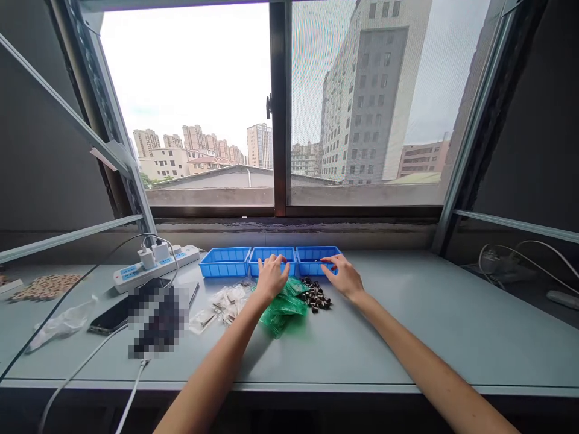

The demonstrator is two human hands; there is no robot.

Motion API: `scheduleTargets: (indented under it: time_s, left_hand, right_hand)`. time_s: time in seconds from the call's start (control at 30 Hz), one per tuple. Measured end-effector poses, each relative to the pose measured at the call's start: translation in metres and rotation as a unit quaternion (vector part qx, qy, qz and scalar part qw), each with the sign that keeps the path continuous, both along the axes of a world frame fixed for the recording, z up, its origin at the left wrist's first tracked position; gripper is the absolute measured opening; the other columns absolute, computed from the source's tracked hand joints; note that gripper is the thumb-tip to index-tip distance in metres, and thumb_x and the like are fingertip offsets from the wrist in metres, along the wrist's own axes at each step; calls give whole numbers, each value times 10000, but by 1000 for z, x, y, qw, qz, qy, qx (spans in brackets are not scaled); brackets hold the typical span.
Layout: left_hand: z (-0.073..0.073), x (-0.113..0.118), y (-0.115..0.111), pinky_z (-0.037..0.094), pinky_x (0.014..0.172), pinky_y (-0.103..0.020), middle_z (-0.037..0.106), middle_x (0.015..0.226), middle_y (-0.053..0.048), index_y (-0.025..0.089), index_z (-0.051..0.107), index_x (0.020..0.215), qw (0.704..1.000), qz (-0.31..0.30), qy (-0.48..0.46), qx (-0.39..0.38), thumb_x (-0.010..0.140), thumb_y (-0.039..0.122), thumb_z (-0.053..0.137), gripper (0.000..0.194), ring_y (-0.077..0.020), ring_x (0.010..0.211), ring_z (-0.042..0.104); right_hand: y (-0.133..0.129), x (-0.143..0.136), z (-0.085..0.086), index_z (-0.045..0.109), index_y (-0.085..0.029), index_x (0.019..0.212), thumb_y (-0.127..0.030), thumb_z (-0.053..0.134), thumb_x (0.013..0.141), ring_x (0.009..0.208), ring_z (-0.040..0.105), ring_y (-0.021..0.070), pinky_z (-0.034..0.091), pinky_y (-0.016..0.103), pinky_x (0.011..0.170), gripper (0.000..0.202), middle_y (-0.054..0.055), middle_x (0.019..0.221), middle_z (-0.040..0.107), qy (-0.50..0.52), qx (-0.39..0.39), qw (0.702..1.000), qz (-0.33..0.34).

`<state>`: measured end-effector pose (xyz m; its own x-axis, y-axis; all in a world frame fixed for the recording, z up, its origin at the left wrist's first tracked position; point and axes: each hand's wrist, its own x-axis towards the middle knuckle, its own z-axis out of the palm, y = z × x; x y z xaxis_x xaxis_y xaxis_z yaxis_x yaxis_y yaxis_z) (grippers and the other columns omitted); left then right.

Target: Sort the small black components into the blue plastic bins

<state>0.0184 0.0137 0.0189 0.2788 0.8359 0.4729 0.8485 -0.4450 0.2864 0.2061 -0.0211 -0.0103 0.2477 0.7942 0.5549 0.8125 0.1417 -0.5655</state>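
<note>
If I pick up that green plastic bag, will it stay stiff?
Probably not. The green bag looks thin and crumpled, so it would likely flop and weigh little. Its glossy film may feel slippery, and pushing it could scatter the small dark parts beside it.

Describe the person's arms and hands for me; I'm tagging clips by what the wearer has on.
Both arms are bare up to the bottom picture edge: no sleeves show. The left hand and right hand wear no gloves. No watch, bracelet or ring can be made out on either wrist or hand, though the fingers are small in this view. No markings or cables on the arms.
</note>
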Motion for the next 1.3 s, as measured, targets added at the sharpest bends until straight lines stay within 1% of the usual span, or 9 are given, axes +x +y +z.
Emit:
scheduleTargets:
  time_s: [0.37,0.5,0.57,0.67,0.77,0.83,1.03,1.13,1.3]
  left_hand:
    - [3,-1,-1,245,1046,-518,598,1018,-62,203,589,959,1000,-6,4,-31,877,288,426,201,-217,990,566]
    - [7,-4,-1,320,1017,-455,613,1044,-72,196,605,994,1000,-3,-18,-24,861,287,449,224,-223,1001,571]
    - [11,-9,1,358,991,-402,609,1096,-92,177,595,1067,999,30,-40,-4,859,278,438,279,-230,1041,558]
    - [16,-20,5,318,1020,-397,564,1197,-150,111,534,1191,988,138,-59,31,847,266,427,392,-268,1156,489]
    - [16,-30,11,267,1042,-447,534,1233,-214,43,466,1256,970,237,-55,-1,829,304,432,502,-319,1210,439]
    - [15,-33,15,250,1044,-478,547,1219,-227,29,438,1275,964,260,-54,-34,829,334,419,541,-332,1210,440]
    - [10,-35,20,224,1055,-489,563,1198,-232,18,433,1267,968,236,-71,-45,830,352,406,551,-331,1196,454]
    - [12,-33,18,288,1017,-494,563,1186,-227,19,414,1275,973,203,-110,19,822,294,431,531,-337,1200,437]
    - [18,-21,9,423,915,-405,584,1117,-112,169,494,1180,974,-30,-130,181,823,209,439,364,-245,1078,517]
  right_hand:
    - [1,0,-2,667,-229,913,-295,500,766,708,582,160,446,276,589,232,42,940,601,11,-3,1000,12]
    - [-2,-4,2,657,-236,934,-265,513,763,613,536,116,425,257,549,225,47,1040,571,5,8,1000,-2]
    - [-5,-8,5,653,-248,943,-261,511,770,555,498,94,403,245,518,224,39,1049,569,-8,14,1000,3]
    - [-8,-13,7,663,-263,880,-248,512,776,534,487,86,369,229,499,184,6,975,601,-55,-18,997,50]
    - [-10,-15,7,676,-278,825,-263,549,763,581,527,100,363,227,521,142,-20,946,635,-94,-64,990,79]
    - [-11,-15,7,684,-288,826,-307,572,755,625,558,120,375,235,543,134,-25,944,655,-101,-85,988,75]
    - [-11,-10,9,703,-295,774,-352,567,748,747,614,172,417,270,627,150,-36,879,709,-89,-123,987,49]
    - [-11,-9,9,706,-294,747,-359,571,738,778,626,180,432,280,663,151,-39,878,715,-83,-135,986,60]
    - [-10,-10,7,712,-289,781,-343,561,747,897,627,215,445,304,710,164,-23,936,713,-77,-154,983,65]
